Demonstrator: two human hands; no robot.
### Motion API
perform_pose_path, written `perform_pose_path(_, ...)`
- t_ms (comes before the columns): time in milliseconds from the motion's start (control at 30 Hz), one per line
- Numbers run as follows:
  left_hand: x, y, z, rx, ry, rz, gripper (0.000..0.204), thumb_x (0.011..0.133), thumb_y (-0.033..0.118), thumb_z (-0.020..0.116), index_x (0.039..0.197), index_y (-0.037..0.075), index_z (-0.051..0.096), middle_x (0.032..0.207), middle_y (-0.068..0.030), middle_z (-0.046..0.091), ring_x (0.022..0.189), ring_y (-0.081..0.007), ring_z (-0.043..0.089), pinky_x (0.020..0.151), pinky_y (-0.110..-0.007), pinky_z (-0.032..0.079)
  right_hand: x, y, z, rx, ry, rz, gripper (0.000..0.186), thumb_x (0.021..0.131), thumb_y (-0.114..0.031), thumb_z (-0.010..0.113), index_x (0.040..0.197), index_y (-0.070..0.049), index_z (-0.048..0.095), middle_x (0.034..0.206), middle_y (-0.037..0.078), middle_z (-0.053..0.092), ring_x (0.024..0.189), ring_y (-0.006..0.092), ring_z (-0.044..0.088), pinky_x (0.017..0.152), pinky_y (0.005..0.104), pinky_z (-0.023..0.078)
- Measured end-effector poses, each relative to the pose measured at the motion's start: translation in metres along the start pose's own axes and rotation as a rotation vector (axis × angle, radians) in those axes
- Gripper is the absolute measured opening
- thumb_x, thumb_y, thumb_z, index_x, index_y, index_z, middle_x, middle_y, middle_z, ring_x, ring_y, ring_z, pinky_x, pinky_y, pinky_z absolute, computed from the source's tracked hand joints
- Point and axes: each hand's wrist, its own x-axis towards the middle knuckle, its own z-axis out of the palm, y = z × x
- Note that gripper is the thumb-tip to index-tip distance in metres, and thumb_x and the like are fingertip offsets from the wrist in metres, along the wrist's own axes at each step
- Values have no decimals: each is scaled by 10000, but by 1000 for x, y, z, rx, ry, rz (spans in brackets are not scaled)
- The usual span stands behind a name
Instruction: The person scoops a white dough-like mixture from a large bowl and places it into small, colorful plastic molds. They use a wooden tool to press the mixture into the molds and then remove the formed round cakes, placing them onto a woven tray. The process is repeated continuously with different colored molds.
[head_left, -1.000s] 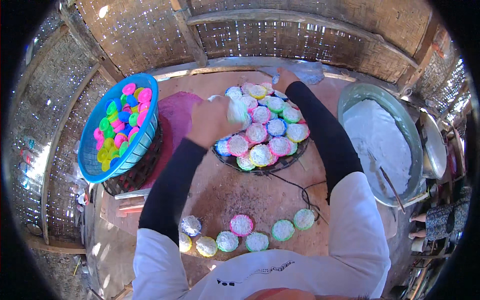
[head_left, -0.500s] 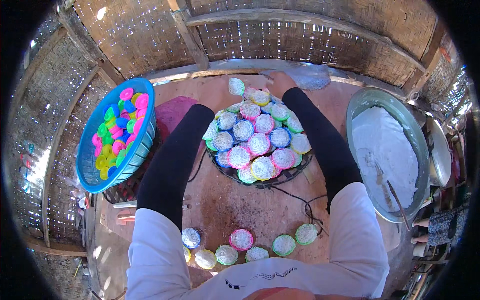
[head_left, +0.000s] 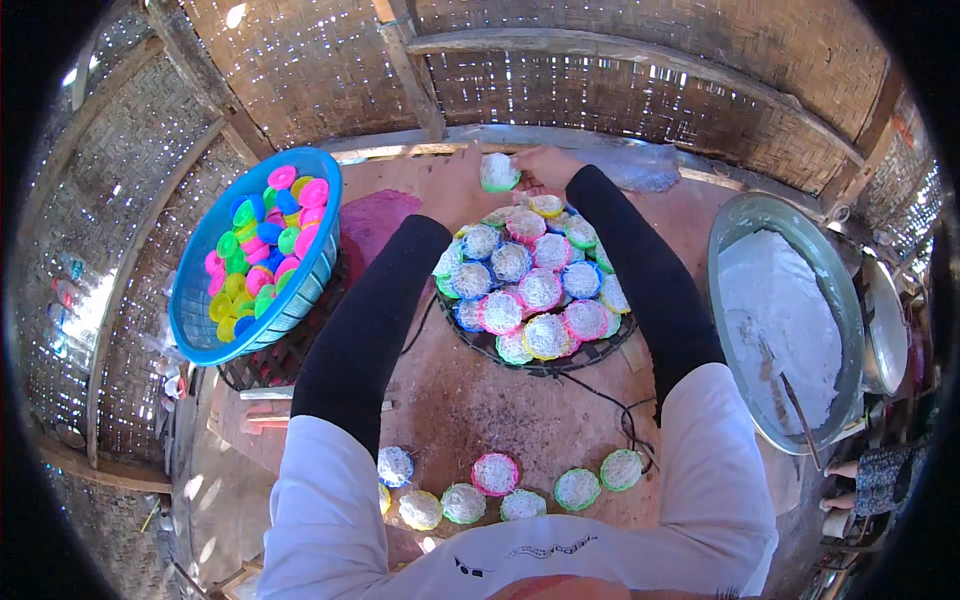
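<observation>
1 green-rimmed cup of white strands (head_left: 499,174), between left hand (head_left: 455,190) and right hand (head_left: 550,166), at the far side of the dark tray (head_left: 545,371). Finger closure, either hand: cannot tell. Probably light, fragile filling; best gripped by the rim.

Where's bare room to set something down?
Reddish tabletop is mostly bare between the dark woven tray and near row of white-filled colourful cups, and between the black right sleeve and round green basin. The tray is crowded.
</observation>
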Motion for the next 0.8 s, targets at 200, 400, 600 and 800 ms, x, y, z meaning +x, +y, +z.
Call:
perform_pose_path(200,-38,-11,-40,-57,280,-70,622,695,417,691,1174,50,538,1108,-141,553,1069,-331,498,875,-482,388,53,18,-18,-1246,42,-229,229,858,-165,493,916,-13,654,891,162,654,758,264,649,656,378,524)
perform_pose_path(400,-124,14,-73,-373,109,-35,284,741,223,679,966,62,618,912,-117,602,891,-301,572,766,-386,440,133,116,-110,-1184,521,-161,268,841,-238,520,936,-30,660,956,238,633,910,388,609,822,451,478)
perform_pose_path(600,-216,-2,-49,-725,-32,-246,318,770,245,646,1018,49,613,893,-142,607,834,-308,583,741,-382,450,116,81,-29,-1156,481,18,314,841,-252,494,934,-8,668,990,247,632,975,367,608,846,448,474)
perform_pose_path(800,-238,9,-43,-741,-147,-354,354,782,221,631,1065,11,596,931,-162,599,878,-282,578,780,-355,446,59,44,17,-1193,606,59,351,858,-266,465,947,6,667,1009,236,635,1009,355,603,862,470,462)
